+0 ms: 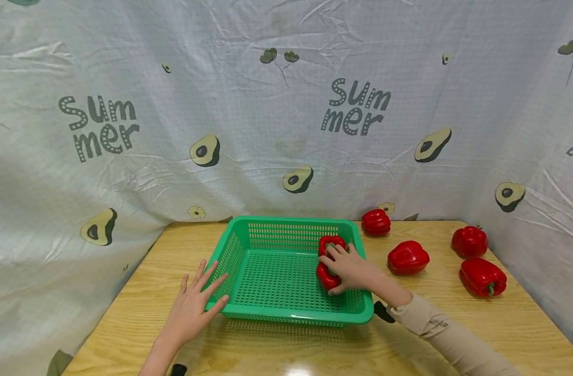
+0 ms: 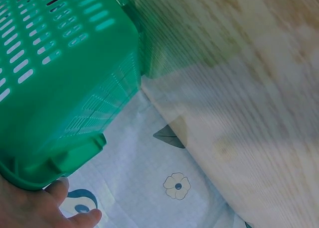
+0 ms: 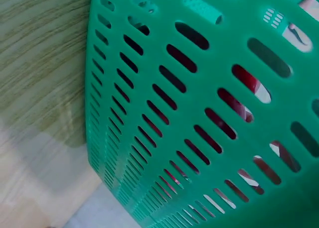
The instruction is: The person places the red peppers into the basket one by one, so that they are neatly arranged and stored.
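A green plastic basket [image 1: 286, 314] with slotted walls stands on the wooden table. Inside it, near the right wall, my right hand [image 1: 354, 267] grips a red bell pepper [image 1: 327, 278] from above. The fingers and thumb spread over the pepper and hide its middle; red skin shows on both sides of them. In the right wrist view, the basket wall [image 3: 194, 103] covers the hand, with red showing through the slots. My left hand [image 1: 188, 308] lies with fingers extended at the basket's left rim. In the left wrist view, its fingertips [image 2: 59, 189] are right at the rim [image 2: 30, 180].
To the basket's right, several more red bell peppers lie on the table [image 1: 141, 292]: one pepper [image 1: 375, 222] at the back, another pepper [image 1: 408, 257] nearer, and a pair [image 1: 469, 241] at the far right. A printed cloth [image 1: 249, 109] hangs behind the table.
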`<state>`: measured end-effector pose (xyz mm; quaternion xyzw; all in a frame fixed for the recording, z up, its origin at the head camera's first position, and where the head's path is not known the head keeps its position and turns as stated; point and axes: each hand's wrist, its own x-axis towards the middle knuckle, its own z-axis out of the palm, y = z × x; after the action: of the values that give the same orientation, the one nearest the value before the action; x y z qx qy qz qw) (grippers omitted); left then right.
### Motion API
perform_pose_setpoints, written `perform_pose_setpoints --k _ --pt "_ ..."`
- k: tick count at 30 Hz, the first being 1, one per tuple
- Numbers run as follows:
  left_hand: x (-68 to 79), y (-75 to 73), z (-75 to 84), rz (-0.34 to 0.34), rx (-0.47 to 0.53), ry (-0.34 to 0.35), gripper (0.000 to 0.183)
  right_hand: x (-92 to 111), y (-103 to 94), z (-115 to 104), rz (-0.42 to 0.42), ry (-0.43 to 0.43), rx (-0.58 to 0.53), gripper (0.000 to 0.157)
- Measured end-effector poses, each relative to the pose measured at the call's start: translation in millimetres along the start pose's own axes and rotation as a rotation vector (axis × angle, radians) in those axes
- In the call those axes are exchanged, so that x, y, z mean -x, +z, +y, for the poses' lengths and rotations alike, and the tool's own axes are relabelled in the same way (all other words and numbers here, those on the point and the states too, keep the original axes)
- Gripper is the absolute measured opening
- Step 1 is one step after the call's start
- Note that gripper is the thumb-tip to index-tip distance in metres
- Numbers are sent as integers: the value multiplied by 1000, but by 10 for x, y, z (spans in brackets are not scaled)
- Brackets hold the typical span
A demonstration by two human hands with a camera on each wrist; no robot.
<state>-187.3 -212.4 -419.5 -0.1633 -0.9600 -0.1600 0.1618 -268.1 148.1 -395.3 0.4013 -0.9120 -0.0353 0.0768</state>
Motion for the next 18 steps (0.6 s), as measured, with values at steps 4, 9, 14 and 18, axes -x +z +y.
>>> perform_pose_setpoints --k 4,9,14,18 --pt "2 -3 5 -11 -5 -6 49 7 10 -6 9 6 6 72" --pt "3 -6 6 -7 -7 -3 49 12 28 5 17 22 -10 72" --pt "2 -4 7 -4 -7 -2 50 32 11 12 -7 56 -44 75" --pt "1 -3 10 -1 -8 -1 49 43 -15 3 -40 94 -39 78"
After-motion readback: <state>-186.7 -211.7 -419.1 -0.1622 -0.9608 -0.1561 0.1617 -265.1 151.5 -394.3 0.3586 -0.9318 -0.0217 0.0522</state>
